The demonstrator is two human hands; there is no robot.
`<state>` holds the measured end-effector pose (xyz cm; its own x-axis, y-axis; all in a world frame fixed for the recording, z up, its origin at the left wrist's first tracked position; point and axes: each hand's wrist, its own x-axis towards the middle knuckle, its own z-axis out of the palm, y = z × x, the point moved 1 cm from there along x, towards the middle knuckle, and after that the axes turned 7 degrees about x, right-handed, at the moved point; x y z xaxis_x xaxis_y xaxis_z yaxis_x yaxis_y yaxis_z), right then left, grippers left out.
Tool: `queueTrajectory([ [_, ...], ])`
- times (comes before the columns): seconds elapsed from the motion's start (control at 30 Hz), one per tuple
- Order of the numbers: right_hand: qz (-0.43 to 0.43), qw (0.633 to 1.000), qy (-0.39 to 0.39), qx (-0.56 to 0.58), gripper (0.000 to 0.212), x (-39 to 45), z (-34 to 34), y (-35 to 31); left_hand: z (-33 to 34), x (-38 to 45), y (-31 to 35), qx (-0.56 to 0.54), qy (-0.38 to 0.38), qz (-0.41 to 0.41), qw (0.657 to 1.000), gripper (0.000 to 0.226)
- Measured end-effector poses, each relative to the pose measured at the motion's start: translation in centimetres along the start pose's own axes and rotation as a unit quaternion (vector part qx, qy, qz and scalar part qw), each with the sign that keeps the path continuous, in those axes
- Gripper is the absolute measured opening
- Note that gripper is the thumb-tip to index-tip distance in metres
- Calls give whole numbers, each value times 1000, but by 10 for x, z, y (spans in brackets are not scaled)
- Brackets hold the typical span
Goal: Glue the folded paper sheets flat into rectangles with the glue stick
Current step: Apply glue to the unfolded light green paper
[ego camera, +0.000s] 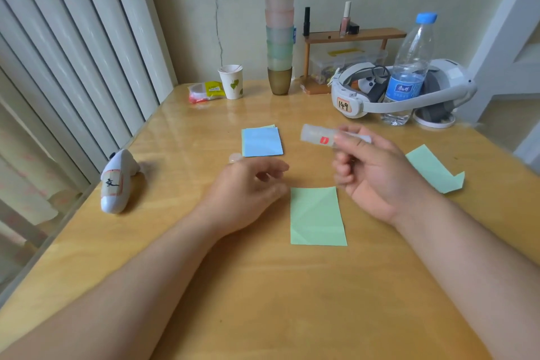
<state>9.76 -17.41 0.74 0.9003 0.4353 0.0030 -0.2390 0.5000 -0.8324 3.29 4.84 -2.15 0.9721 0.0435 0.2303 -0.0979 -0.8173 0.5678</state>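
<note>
Glue stick [320,137]: lifted above the counter [263,286], long axis near level, running left to right; free end points left, other end inside the right hand.
Right hand [374,172]: palm up, fingers curled round the stick.
Left hand [248,184]: loosely curled, holding nothing, just left of the green sheet.
Green sheet [317,216]: flat rectangle between the hands.
Blue sheet [261,142]: flat, farther back.
Second green sheet [432,168]: right side, not yet a rectangle.
Cap [235,158]: small, beside the blue sheet.
</note>
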Motion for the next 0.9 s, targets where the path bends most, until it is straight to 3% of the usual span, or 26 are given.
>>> queueTrajectory([
  [0.1,6,996,63,64,14,9,-15,-5,5,0,-2,37,-30,3,999,33],
  [0.17,24,992,99,77,21,14,-22,-4,7,1,2,69,-48,7,996,41],
  [0.37,0,988,152,-17,26,17,-17,-2,14,3,10,143,-71,3,987,51],
  [0.6,-23,987,139,-75,22,19,-12,1,16,8,13,52,-57,-35,996,24],
  [0.9,-5,985,105,-138,19,8,-16,-12,15,5,15,69,-69,-18,995,45],
])
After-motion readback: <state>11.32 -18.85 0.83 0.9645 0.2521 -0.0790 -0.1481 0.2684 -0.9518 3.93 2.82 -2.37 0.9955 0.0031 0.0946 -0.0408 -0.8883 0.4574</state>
